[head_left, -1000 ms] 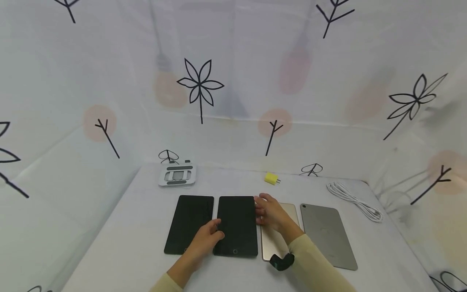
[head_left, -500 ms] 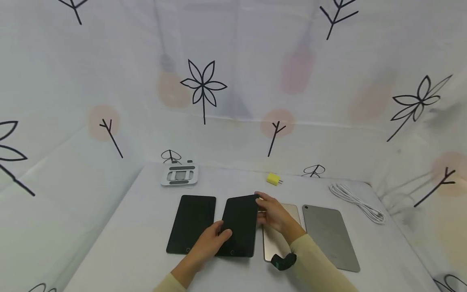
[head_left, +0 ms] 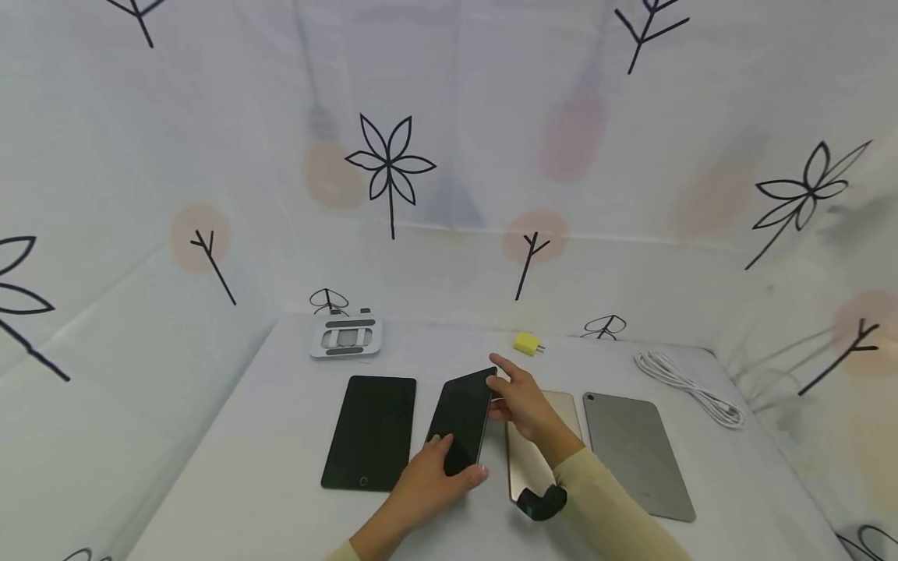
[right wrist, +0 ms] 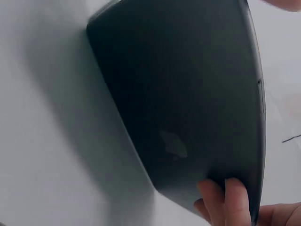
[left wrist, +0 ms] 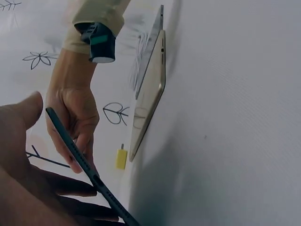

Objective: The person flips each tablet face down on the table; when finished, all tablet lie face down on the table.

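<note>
A black tablet (head_left: 459,417) is tilted up off the white table, its right side raised and its dark screen turned left. My right hand (head_left: 519,401) pinches it near the upper right corner; in the right wrist view the fingers (right wrist: 235,202) press on its dark back, which bears a faint logo. Over the lower end lies my left hand (head_left: 435,479), fingertips touching the screen and thumb stretched out past the lower edge. The left wrist view has that hand's thumb and fingers (left wrist: 75,183) on the screen side of the tablet's thin edge.
Flat on the table are a second black tablet (head_left: 369,432) at left, a gold tablet (head_left: 526,460) partly under my right arm, and a grey tablet (head_left: 634,452). Behind them sit a white-and-grey stand (head_left: 344,336), a yellow plug adapter (head_left: 526,344) and a coiled white cable (head_left: 687,388).
The black tablet has gone from lying flat to tilted, its right side lifted by my right hand. My left hand has moved right, from its left edge to over its lower end.
</note>
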Action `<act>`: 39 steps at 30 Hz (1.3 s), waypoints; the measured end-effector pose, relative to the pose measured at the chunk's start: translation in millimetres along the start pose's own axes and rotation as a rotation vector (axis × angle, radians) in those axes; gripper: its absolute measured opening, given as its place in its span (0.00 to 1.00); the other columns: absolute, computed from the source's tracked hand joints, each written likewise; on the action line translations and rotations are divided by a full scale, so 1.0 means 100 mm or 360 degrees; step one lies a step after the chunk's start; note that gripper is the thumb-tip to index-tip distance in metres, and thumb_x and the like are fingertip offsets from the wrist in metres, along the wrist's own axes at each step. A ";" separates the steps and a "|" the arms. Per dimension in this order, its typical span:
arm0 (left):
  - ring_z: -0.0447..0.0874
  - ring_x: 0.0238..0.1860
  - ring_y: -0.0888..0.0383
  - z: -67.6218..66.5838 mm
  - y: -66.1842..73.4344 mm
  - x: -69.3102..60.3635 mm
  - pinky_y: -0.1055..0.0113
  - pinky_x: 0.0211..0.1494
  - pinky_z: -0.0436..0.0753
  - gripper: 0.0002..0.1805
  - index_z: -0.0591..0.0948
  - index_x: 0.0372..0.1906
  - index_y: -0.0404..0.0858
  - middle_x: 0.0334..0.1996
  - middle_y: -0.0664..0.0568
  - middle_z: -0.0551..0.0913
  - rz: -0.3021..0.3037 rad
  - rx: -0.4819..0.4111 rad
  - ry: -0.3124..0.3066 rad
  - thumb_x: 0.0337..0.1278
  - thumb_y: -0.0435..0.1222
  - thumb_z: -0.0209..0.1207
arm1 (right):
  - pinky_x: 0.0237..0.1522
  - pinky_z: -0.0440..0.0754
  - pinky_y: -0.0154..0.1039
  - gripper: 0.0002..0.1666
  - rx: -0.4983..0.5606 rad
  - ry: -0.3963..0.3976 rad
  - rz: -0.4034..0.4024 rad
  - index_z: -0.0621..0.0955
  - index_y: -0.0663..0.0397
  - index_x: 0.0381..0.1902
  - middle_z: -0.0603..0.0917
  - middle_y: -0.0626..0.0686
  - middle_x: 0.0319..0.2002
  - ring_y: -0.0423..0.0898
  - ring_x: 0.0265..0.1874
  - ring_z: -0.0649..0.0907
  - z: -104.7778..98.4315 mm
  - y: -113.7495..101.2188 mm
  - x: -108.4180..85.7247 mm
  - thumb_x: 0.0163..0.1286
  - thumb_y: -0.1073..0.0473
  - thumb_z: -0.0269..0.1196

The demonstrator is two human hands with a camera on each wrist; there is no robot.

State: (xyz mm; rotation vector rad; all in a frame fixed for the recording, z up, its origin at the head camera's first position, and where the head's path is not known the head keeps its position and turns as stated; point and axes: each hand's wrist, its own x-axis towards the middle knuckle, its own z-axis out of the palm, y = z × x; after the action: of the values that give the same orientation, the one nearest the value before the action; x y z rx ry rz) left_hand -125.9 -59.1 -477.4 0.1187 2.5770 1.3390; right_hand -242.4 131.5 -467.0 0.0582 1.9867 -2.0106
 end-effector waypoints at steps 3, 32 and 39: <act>0.64 0.72 0.28 0.02 0.05 0.01 0.22 0.64 0.64 0.55 0.69 0.71 0.26 0.71 0.27 0.67 -0.0049 0.0015 -0.0034 0.52 0.67 0.65 | 0.25 0.86 0.35 0.34 -0.0006 0.0047 -0.0003 0.63 0.50 0.79 0.86 0.53 0.32 0.44 0.26 0.87 0.03 -0.04 -0.01 0.77 0.63 0.54; 0.75 0.67 0.40 -0.19 0.06 -0.09 0.44 0.64 0.79 0.29 0.61 0.77 0.28 0.71 0.35 0.71 0.0235 -0.1001 -0.0043 0.75 0.33 0.41 | 0.50 0.87 0.55 0.39 -0.0256 -0.0255 -0.0188 0.65 0.51 0.77 0.75 0.66 0.59 0.58 0.54 0.82 0.04 -0.13 0.04 0.72 0.64 0.64; 0.66 0.74 0.42 -0.19 0.03 -0.08 0.46 0.68 0.76 0.30 0.54 0.80 0.31 0.77 0.37 0.60 0.0191 -0.1640 -0.0162 0.78 0.34 0.38 | 0.55 0.85 0.52 0.35 -0.0398 -0.0020 -0.0097 0.69 0.61 0.73 0.78 0.67 0.62 0.59 0.56 0.83 -0.17 0.04 0.16 0.70 0.65 0.65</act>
State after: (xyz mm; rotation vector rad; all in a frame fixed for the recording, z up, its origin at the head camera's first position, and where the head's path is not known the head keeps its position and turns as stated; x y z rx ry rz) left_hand -122.7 -74.1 -462.6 0.1447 1.5338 2.4149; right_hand -260.3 144.8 -475.0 -0.0718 2.2395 -1.7761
